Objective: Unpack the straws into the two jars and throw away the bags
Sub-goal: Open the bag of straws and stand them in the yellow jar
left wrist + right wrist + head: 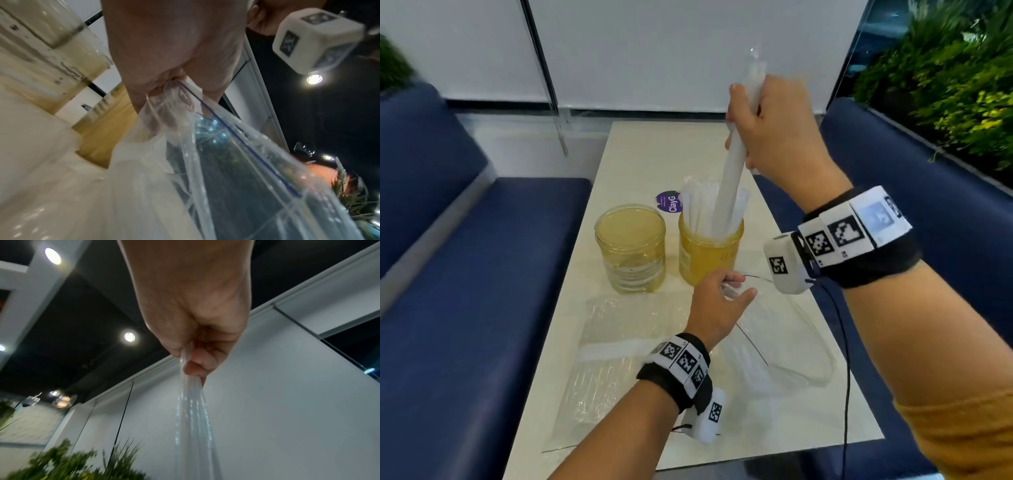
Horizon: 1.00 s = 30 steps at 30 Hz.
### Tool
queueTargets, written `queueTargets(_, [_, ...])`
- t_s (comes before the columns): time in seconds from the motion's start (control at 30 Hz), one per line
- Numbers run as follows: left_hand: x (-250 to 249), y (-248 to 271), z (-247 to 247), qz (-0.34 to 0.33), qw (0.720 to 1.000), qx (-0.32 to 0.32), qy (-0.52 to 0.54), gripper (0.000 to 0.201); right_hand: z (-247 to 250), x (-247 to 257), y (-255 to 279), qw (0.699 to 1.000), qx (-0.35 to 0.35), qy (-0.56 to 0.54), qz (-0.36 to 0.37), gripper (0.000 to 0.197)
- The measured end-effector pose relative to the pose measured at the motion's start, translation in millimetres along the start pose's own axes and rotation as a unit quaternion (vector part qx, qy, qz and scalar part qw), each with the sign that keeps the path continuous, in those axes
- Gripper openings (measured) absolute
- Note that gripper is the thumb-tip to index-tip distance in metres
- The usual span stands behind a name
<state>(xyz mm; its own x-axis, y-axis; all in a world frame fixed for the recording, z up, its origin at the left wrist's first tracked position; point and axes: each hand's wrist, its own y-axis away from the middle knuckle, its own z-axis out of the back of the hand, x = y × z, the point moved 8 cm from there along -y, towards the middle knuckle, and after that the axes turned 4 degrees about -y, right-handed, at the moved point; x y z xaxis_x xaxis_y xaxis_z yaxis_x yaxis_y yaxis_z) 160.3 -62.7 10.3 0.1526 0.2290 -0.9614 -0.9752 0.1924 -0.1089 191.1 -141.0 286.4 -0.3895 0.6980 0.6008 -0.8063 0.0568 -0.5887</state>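
Observation:
Two yellowish jars stand mid-table. The left jar (630,247) holds no straws; the right jar (709,251) holds several white straws (697,209). My right hand (763,126) grips a bundle of white straws (732,178) above the right jar, the bundle's lower end inside the jar mouth. In the right wrist view the fingers (197,368) curl round the bundle (192,415). My left hand (717,301) pinches the rim of a clear zip bag (784,346) lying just in front of the jars; the left wrist view shows this bag (216,146) gathered in my fingers (170,91).
A second clear bag (619,359) lies flat on the cream table (640,154) at the near left. A purple round sticker (668,201) sits behind the jars. Blue benches (465,274) flank the table; plants (945,85) line the right. A black cable (844,359) hangs from my right wrist.

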Motion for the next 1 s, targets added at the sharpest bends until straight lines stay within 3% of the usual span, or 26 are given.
queueTargets(0.1, [3.1,6.9,1.1,-0.01,1.0,0.005,-0.023,0.024,3.8,3.6,-29.3,0.996,-0.065,-0.047,0.046,0.044])
queueTargets(0.2, [5.5,12.3,-0.2,-0.004,0.999,0.02,-0.027,0.023,-28.0,-25.2,-44.6,0.996,-0.062,-0.054,0.023,0.042])
queueTargets(0.33, [8.2,15.2,0.3,0.011,0.999,0.041,-0.017,0.022,-91.0,-92.8,-37.6,0.997,0.044,0.013,-0.067,0.045])
queueTargets(0.5, [5.1,11.5,10.0,-0.007,0.999,0.043,-0.027,0.019,-134.6,-153.8,-3.8,0.967,0.175,0.119,-0.143,0.047])
queueTargets(0.6, [3.5,8.6,15.2,-0.018,0.998,0.034,-0.039,0.02,-129.4,-152.6,-2.4,0.98,0.138,0.092,-0.112,0.033])
queueTargets(0.73, [0.9,7.9,16.3,-0.021,0.998,0.034,-0.052,0.019,-110.5,-135.1,-10.7,0.997,0.033,0.039,-0.065,0.072])
queueTargets(0.83, [-2.7,8.7,15.5,-0.027,0.997,0.04,-0.061,0.018,-107.3,-126.9,-10.1,0.999,0.021,0.038,-0.017,0.091])
queueTargets(0.87, [-3.3,8.8,15.3,-0.027,0.997,0.043,-0.062,0.018,-111.4,-126.5,-7.9,0.998,0.038,0.057,-0.002,0.086])
queueTargets(0.93, [-5.0,10.1,14.9,-0.024,0.997,0.049,-0.06,0.018,-119.8,-127.1,-0.8,0.99,0.071,0.121,0.022,0.055])
queueTargets(1.0, [-5.6,11.0,14.6,-0.02,0.997,0.051,-0.056,0.018,-116.6,-131.5,4.1,0.991,0.046,0.124,0.01,0.042])
